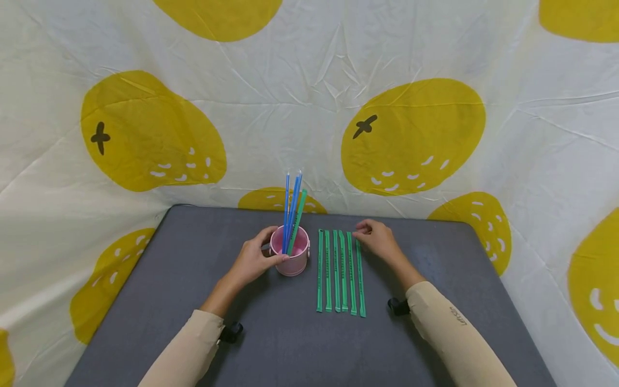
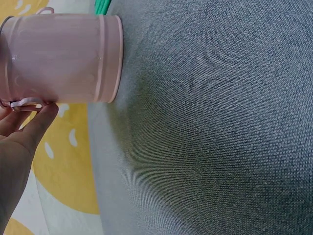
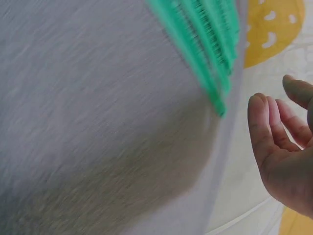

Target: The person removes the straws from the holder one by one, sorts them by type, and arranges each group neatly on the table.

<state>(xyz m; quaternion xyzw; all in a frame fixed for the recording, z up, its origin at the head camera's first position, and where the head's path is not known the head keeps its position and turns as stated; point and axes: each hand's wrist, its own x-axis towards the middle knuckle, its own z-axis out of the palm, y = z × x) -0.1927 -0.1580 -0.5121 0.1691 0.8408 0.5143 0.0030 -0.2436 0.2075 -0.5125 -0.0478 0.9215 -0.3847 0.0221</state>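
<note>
1. Straws (image 1: 344,271): six green, flat on the table (image 1: 300,344), side by side and apart, to the right of the bucket. Long axes run near-to-far from the person, roughly parallel.
2. Left hand (image 1: 253,258): holds the bucket, thumb over the near rim, fingers at the left side.
3. Right hand (image 1: 379,242): at the far end of the row, nearer to the straws than the left. Thumb and fingers apart in the right wrist view, nothing between them.
4. Bucket (image 1: 294,266): pink, upright on the table, between the left hand and the row. Contents, head view only: several blue sticks (image 1: 292,215) and one green straw (image 1: 298,217), leaning; exact blue count unclear.
5. Rightmost straw (image 1: 360,279): key relation. From the right fingertips it runs back toward the person; its far end is closest to them. Head view makes the two look almost in contact; right wrist view shows a gap.
6. Handle (image 2: 30,102): left wrist view shows the left fingertips beside this side fitting, which that hand covers in head view.
</note>
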